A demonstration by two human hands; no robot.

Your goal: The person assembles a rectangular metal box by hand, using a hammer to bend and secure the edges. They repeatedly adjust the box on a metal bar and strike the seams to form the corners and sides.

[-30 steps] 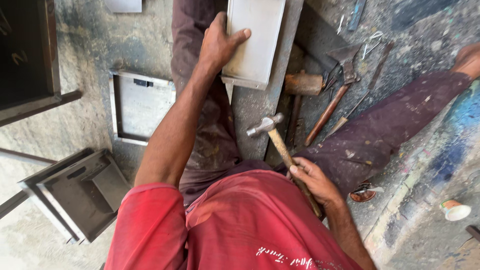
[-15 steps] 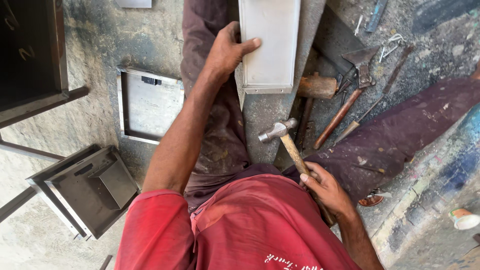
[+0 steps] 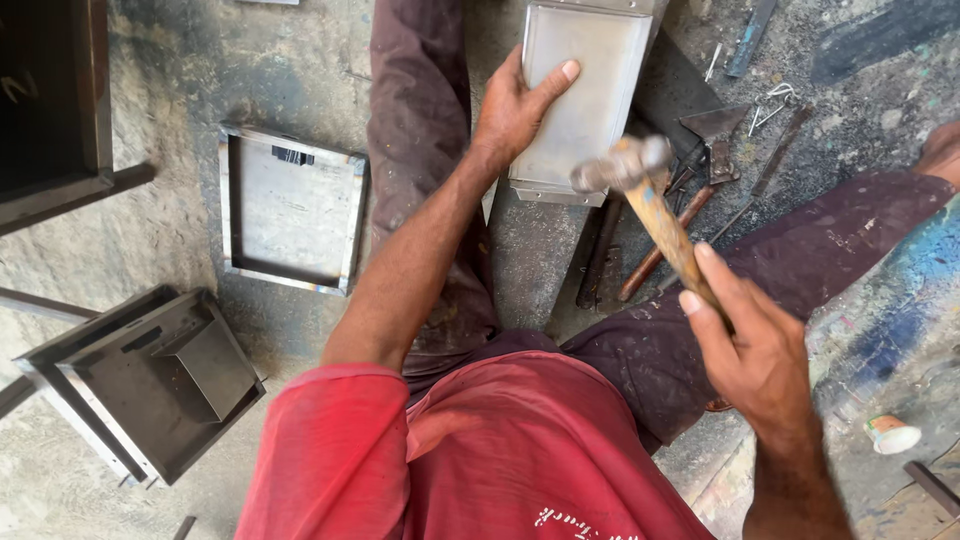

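Head view — hammer [image 3: 655, 215] (right hand [image 3: 755, 350]) points up-left.

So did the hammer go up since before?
Yes. The hammer head has come up and forward: it was well short of the metal tray the left hand holds, and now overlaps its near edge.
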